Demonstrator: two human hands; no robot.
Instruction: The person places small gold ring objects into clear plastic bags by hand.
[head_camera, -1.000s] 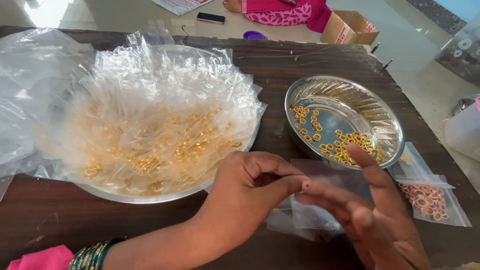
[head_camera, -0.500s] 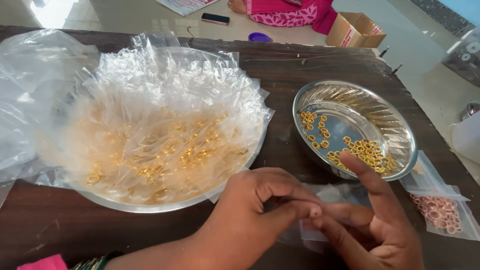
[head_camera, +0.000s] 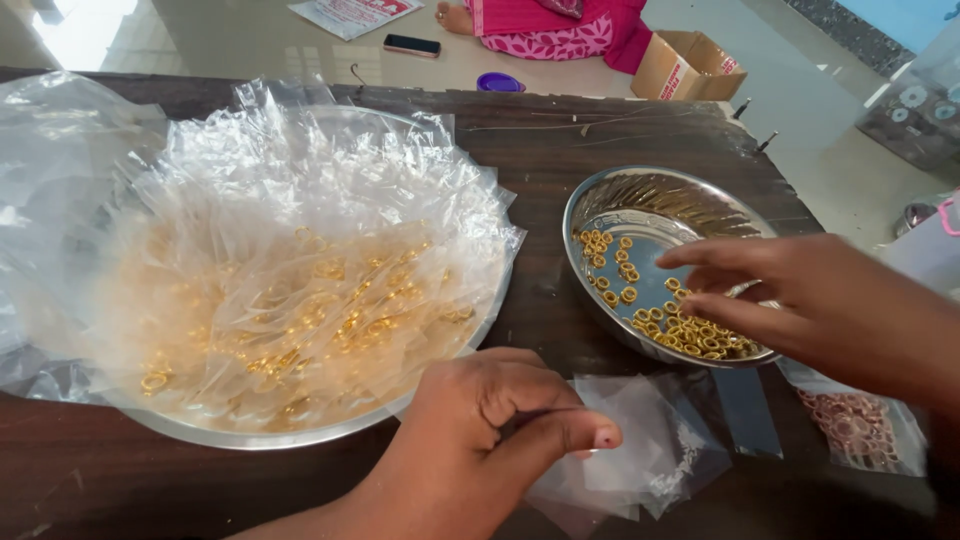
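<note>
Left hand (head_camera: 480, 440) pinches clear pouch (head_camera: 640, 440) on desk (head_camera: 600, 140); right hand (head_camera: 790, 300), fingers spread, empty, hovers over gold rings (head_camera: 690, 335). We judge rings tiny, hard, light: fingertip pinch; pouch flimsy, slippery: grip at mouth.

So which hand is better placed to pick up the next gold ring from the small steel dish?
Right. The right hand hovers over the small steel dish, fingertips just above the gold rings. The left hand is pressed on a clear pouch.
</note>
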